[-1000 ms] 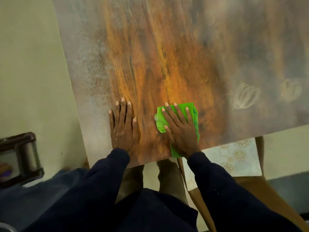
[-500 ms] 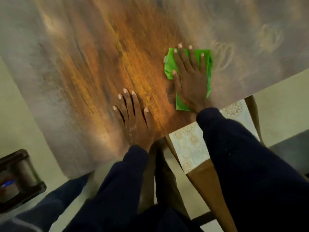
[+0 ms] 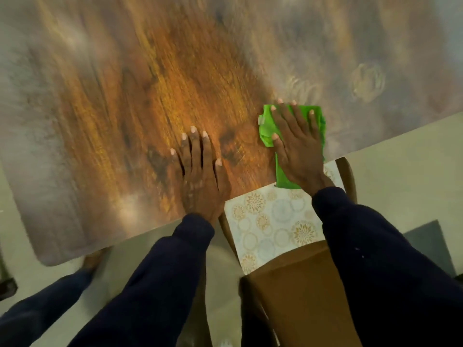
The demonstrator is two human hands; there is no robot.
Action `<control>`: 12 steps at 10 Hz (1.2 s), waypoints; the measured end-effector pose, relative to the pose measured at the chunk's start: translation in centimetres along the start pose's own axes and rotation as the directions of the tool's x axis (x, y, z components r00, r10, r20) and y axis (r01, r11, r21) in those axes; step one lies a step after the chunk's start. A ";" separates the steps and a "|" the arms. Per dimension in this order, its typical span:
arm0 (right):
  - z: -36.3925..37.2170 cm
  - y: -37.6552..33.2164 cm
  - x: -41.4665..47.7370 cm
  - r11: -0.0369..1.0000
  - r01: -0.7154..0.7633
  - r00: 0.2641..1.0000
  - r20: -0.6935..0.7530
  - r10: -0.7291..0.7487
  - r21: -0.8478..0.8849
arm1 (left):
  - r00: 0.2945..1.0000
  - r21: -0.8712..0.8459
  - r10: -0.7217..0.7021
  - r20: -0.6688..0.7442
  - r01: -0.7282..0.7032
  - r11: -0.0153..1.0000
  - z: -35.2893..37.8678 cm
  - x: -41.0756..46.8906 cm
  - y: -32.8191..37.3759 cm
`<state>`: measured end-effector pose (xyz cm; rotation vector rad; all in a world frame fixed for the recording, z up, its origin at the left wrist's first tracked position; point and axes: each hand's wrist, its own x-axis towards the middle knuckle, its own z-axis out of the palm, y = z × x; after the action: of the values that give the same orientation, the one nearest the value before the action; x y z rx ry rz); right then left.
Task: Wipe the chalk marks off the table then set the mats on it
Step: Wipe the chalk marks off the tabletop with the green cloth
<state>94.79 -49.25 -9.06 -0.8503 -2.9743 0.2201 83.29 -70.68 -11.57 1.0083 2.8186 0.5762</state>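
Observation:
A wooden table (image 3: 140, 91) fills the upper view, its surface blurred by motion. My right hand (image 3: 298, 144) lies flat with straight fingers on a green cloth (image 3: 266, 126), pressing it onto the table near the front edge. My left hand (image 3: 200, 171) rests flat on the bare wood to the left of the cloth. Just beyond the cloth is a pale chalk scribble (image 3: 302, 88), and a second round chalk mark (image 3: 367, 82) lies further right. A patterned mat (image 3: 270, 221) with gold and grey circles sits on a brown chair below the table edge.
The brown chair (image 3: 300, 291) stands tucked under the table's front edge, between my arms. Pale floor (image 3: 400, 176) shows to the right and left of the table. My legs in dark trousers are at the lower left.
My right hand has slid the green cloth back toward the front edge, off the nearer chalk scribble. My left hand stays flat on the wood. The view has shifted.

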 end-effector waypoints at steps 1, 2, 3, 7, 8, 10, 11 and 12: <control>1.8 0.5 2.2 0.998 0.024 0.995 -0.095 -0.018 0.065 | 0.999 -0.016 0.014 -0.035 -0.014 1.000 1.1 -1.1 1.9; 1.9 1.1 3.5 0.995 0.090 0.987 -0.138 -0.083 0.043 | 0.997 0.067 0.026 -0.069 -0.021 0.998 2.0 -1.2 4.2; 2.1 1.3 1.3 0.935 0.351 0.936 -0.053 -0.348 0.052 | 0.986 0.130 -0.088 -0.141 0.106 0.986 3.2 -2.2 6.0; -0.3 10.6 1.5 0.940 0.334 0.942 0.009 -0.335 0.066 | 0.959 0.153 -0.181 -0.217 0.217 0.964 5.5 -6.3 9.6; 0.1 10.1 2.2 0.939 0.340 0.940 0.006 -0.341 0.057 | 0.969 0.154 -0.147 -0.200 0.179 0.972 5.7 -6.2 10.2; 0.3 14.8 0.5 0.747 0.662 0.746 0.037 -0.664 0.068 | 0.956 0.158 -0.218 -0.196 0.250 0.955 7.2 -6.8 15.8; -0.7 19.1 1.3 0.661 0.738 0.657 0.082 -0.750 0.137 | 0.907 0.154 -0.346 -0.240 0.388 0.909 8.0 -6.8 19.8; -1.7 23.2 2.4 0.659 0.737 0.651 0.104 -0.752 0.148 | 0.855 0.095 -0.434 -0.285 0.475 0.875 9.2 -6.9 22.4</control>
<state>104.99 -28.29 -10.80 0.4798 -3.1111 0.3871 103.87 -56.21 -11.84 0.2541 3.2124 0.4487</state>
